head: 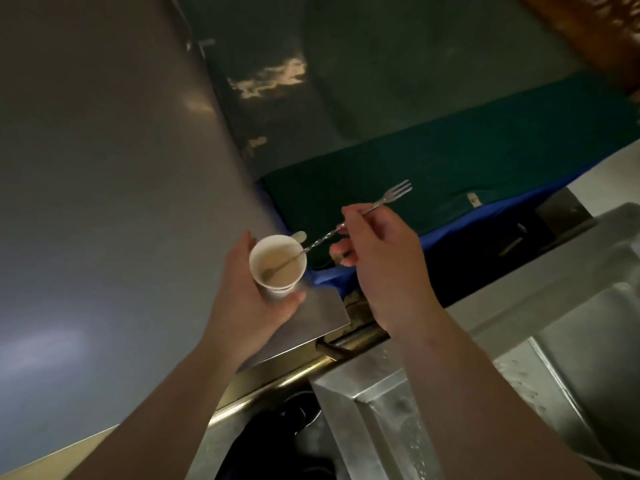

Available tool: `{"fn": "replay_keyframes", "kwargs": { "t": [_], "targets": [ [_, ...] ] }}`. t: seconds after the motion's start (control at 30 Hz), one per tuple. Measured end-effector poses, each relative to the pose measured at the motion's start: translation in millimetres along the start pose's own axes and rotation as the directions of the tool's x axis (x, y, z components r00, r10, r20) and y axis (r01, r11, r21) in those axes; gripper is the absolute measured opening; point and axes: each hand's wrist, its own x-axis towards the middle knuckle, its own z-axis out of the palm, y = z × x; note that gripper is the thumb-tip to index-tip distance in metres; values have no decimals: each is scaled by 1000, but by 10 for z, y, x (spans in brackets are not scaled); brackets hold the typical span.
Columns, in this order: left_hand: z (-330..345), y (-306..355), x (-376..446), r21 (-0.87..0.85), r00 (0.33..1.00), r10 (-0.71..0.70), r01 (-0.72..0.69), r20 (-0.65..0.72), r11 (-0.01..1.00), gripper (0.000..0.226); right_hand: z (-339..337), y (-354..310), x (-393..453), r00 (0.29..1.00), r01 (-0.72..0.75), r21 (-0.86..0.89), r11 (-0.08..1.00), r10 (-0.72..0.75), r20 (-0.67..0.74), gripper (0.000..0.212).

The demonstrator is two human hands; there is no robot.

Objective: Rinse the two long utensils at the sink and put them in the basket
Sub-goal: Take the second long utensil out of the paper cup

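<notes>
At the left, above the grey bench (86, 202), the left hand (249, 299) is wrapped around a white paper cup (278, 263) holding a beige liquid low inside. A long twisted-stem bar spoon (325, 237) with a fork end leans in the cup, its bowl in the liquid and its tines pointing up to the right; the right hand (381, 258) pinches its stem. A second pale utensil tip (299, 235) shows just behind the cup rim. Lower right lies the steel sink (519, 393), wet, near the bench's edge.

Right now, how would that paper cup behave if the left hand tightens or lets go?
The paper cup looks thin-walled, so squeezing probably dents it. It holds beige liquid, and the long utensil leans over its rim, so set down it may tip.
</notes>
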Motion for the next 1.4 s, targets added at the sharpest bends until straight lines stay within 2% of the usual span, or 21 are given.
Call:
{"fn": "replay_keyframes", "kwargs": {
  "t": [0.1,0.2,0.27,0.53,0.7,0.87,1.0,1.13,1.4],
  "targets": [
    [81,-32,-13,-29,997,58,-60,-50,998,86,-22,9,27,1000,21,-54,998,-20,3,15],
    [116,-54,-12,-16,982,158,-160,-105,987,81,-62,14,38,1000,30,-54,998,-30,10,16],
    [121,-63,-1,-19,977,172,-176,-123,984,80,-83,16,33,999,44,-35,998,-44,0,17],
    [135,-117,-3,-1,990,88,-89,-115,996,81,-154,-33,-107,989,136,-44,990,-138,-49,17],
    [142,-139,-9,13,988,86,-85,-127,996,72,-140,-16,-153,996,89,-18,996,-89,27,17],
    [146,-164,-9,10,987,72,-72,-147,997,67,-146,-33,-133,995,87,-70,994,-84,48,7],
    [146,-164,-4,18,986,82,-80,-144,997,66,-126,-26,-146,994,96,-152,984,-88,61,12],
    [143,-178,-5,25,986,93,-90,-136,996,65,-114,-22,-129,995,90,-162,983,-81,57,9],
    [152,-210,7,53,989,89,-83,-117,995,74,-175,4,-160,999,-26,-42,999,28,46,9]
  ]
}}
